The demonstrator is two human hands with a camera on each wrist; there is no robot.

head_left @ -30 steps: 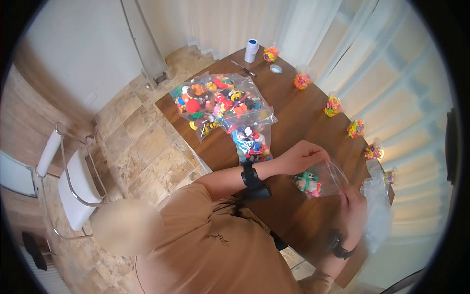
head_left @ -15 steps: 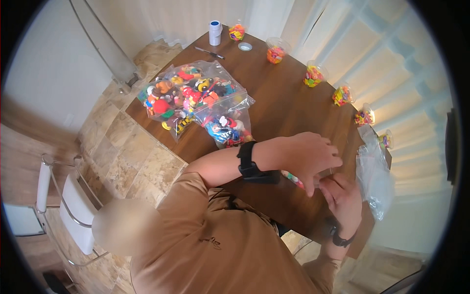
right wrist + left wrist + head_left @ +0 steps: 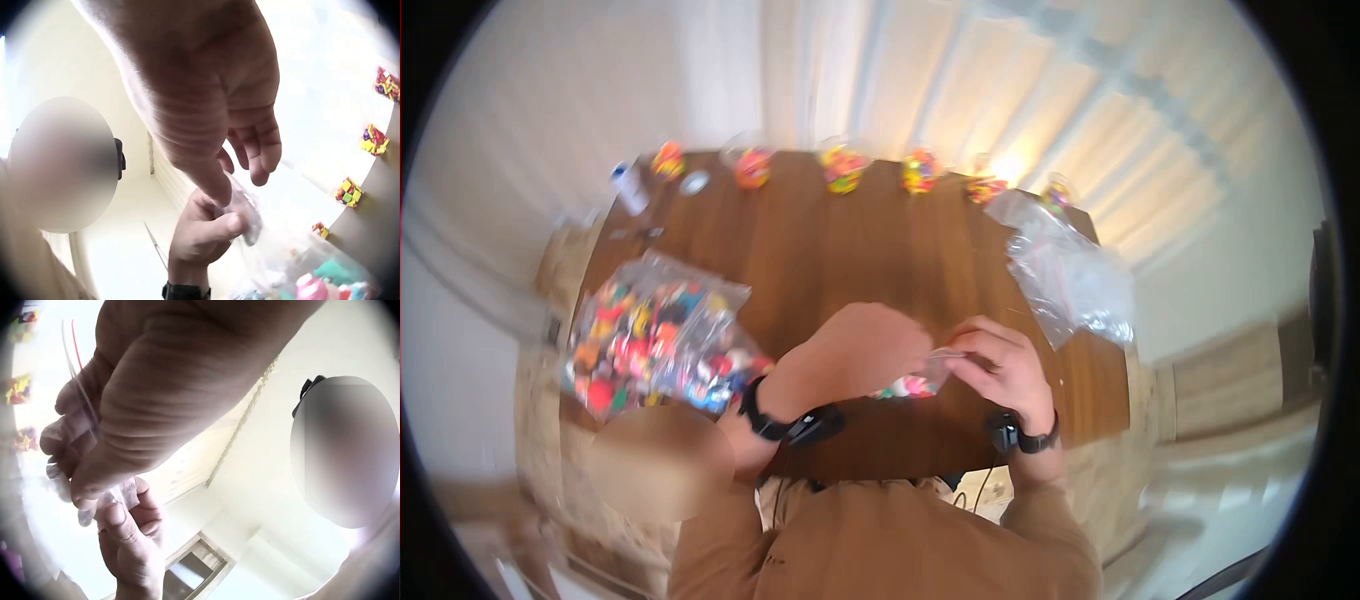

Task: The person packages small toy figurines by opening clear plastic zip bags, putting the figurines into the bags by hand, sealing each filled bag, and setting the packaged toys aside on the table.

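Note:
In the head view, my left hand (image 3: 865, 350) and right hand (image 3: 1005, 372) meet over a clear zip-lock bag (image 3: 940, 367). Small colourful toys (image 3: 912, 387) show low in the bag, partly covered by the left hand. The right wrist view shows the left thumb pinching the bag's upper edge, with green and pink toys (image 3: 312, 286) in the plastic below. Seen from the left wrist, the right thumb and fingers (image 3: 119, 515) pinch the same edge close beside the left fingertips. A red seal line (image 3: 76, 344) runs along the plastic.
Large clear bags of small toys (image 3: 635, 350) lie at the table's left. Several clear cups of colourful pieces (image 3: 843, 170) line the far edge, near a white bottle (image 3: 629, 190), a round lid (image 3: 694, 182) and a dark pen (image 3: 638, 233). Empty plastic bags (image 3: 1065, 275) lie at right.
My hands, earlier apart at the bag's two top corners, have come together along its edge. The head view has swung round, so the table now sits square ahead.

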